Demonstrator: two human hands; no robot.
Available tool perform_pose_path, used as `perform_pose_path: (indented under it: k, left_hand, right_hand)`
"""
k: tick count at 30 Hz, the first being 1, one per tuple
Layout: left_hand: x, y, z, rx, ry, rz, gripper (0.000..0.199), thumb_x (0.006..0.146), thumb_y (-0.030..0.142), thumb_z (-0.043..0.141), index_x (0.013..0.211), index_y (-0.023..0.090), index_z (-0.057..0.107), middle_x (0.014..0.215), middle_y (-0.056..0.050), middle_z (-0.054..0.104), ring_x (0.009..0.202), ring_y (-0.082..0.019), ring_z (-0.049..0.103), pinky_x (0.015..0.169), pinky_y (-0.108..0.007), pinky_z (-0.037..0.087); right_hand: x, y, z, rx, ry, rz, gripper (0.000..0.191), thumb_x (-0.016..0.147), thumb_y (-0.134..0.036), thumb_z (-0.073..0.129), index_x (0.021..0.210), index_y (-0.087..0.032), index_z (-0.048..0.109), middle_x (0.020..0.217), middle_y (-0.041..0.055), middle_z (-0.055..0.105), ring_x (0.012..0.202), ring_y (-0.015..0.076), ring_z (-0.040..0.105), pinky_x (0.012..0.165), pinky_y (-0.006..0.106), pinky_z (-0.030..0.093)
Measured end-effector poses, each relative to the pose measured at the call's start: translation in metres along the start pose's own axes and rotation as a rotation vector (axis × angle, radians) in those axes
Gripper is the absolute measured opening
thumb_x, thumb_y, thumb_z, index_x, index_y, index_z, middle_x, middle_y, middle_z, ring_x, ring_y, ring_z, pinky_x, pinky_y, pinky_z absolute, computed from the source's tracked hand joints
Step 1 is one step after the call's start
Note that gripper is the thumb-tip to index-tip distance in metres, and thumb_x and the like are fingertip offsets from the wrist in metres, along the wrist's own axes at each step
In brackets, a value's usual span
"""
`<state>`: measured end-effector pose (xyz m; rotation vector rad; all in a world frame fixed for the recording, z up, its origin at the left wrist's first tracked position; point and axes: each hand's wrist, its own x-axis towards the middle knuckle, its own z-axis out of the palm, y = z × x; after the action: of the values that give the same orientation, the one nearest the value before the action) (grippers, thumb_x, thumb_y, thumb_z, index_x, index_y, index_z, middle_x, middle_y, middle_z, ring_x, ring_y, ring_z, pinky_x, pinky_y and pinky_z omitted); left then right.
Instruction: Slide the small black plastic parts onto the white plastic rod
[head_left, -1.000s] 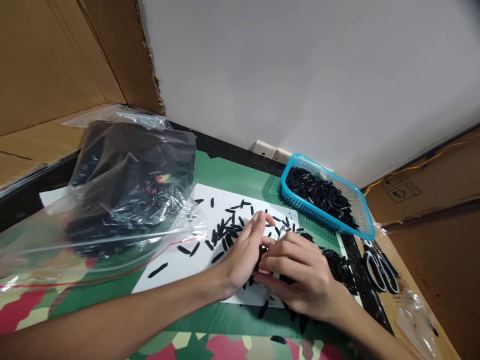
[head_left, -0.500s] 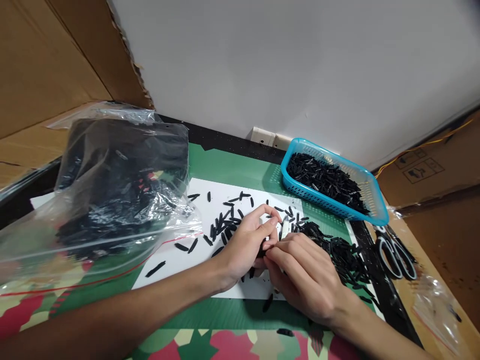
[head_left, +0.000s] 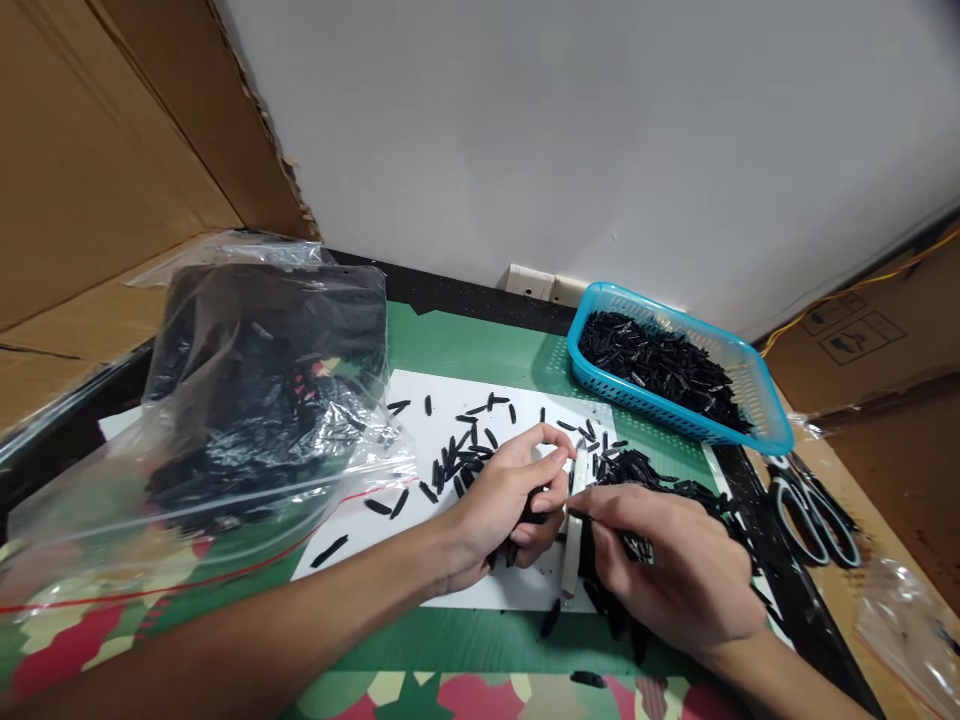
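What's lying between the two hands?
In the head view, a narrow white bar lies between the left hand and the right hand, which partly covers it.

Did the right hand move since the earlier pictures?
Yes. Judged against the white paper, the right hand shifted rightward, away from the left hand.

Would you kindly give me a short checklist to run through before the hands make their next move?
1. Left hand holding its black pieces: ok.
2. Right hand gripping a piece: cannot tell; its fingertips are at the white stick, grip unclear.
3. Blue basket upright, pieces inside: ok.
4. Loose pieces gathered: not ok; many lie scattered on the white sheet.
5. Scissors clear of both hands: ok, off to the right.
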<state>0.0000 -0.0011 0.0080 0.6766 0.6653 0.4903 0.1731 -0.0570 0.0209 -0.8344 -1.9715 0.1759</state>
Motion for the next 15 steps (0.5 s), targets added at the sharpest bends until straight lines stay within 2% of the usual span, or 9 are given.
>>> perform_pose_path:
  k: [3,5,7,10,12,15]
  left_hand:
    - [-0.001,0.003,-0.003,-0.091,-0.013,-0.048,0.021,0.103,0.050,0.059,0.105,0.030,0.054,0.061,0.012,0.035,0.039,-0.004,0.017,0.032,-0.011,0.023]
    - [-0.001,0.005,-0.005,-0.138,-0.010,-0.073,0.027,0.102,0.056,0.060,0.103,0.030,0.055,0.060,0.012,0.031,0.040,-0.004,0.012,0.032,-0.010,0.019]
    - [-0.001,0.007,-0.006,-0.140,-0.022,-0.117,0.035,0.099,0.062,0.060,0.098,0.029,0.053,0.058,0.013,0.027,0.040,-0.004,0.010,0.031,-0.010,0.017]
    - [-0.003,0.008,-0.005,-0.095,-0.110,-0.195,0.042,0.098,0.067,0.059,0.091,0.027,0.048,0.056,0.013,0.027,0.038,-0.004,0.013,0.031,-0.010,0.016]
    - [-0.005,0.007,-0.003,-0.056,-0.183,-0.210,0.040,0.101,0.063,0.057,0.088,0.026,0.046,0.055,0.012,0.028,0.037,-0.004,0.016,0.031,-0.010,0.017]
    - [-0.005,0.006,-0.001,-0.023,-0.243,-0.195,0.033,0.104,0.053,0.056,0.089,0.026,0.046,0.054,0.012,0.031,0.035,-0.004,0.018,0.031,-0.010,0.017]
  right_hand:
    - [-0.005,0.004,-0.001,-0.079,0.156,0.037,0.028,0.090,0.002,0.066,0.108,-0.018,0.071,0.081,0.0034,0.081,0.066,0.0153,0.079,0.062,0.020,0.065]
    - [-0.008,0.008,-0.001,-0.129,0.215,0.048,0.028,0.089,0.001,0.069,0.108,-0.019,0.072,0.081,0.0026,0.082,0.064,0.0152,0.079,0.060,0.020,0.065]
    - [-0.009,0.011,-0.003,-0.162,0.193,0.061,0.026,0.091,-0.001,0.068,0.108,-0.020,0.073,0.082,0.0016,0.083,0.063,0.0149,0.079,0.059,0.020,0.065]
    - [-0.007,0.011,-0.006,-0.189,0.163,0.029,0.022,0.094,-0.003,0.066,0.104,-0.021,0.073,0.077,-0.0002,0.081,0.059,0.0136,0.077,0.056,0.019,0.064]
    - [-0.006,0.011,-0.007,-0.169,0.191,0.039,0.021,0.093,-0.002,0.067,0.101,-0.021,0.073,0.076,-0.0002,0.080,0.057,0.0131,0.075,0.056,0.020,0.063]
    - [-0.007,0.014,-0.005,-0.010,0.193,0.180,0.020,0.093,-0.003,0.069,0.102,-0.020,0.073,0.081,0.0012,0.080,0.060,0.0129,0.074,0.059,0.021,0.064]
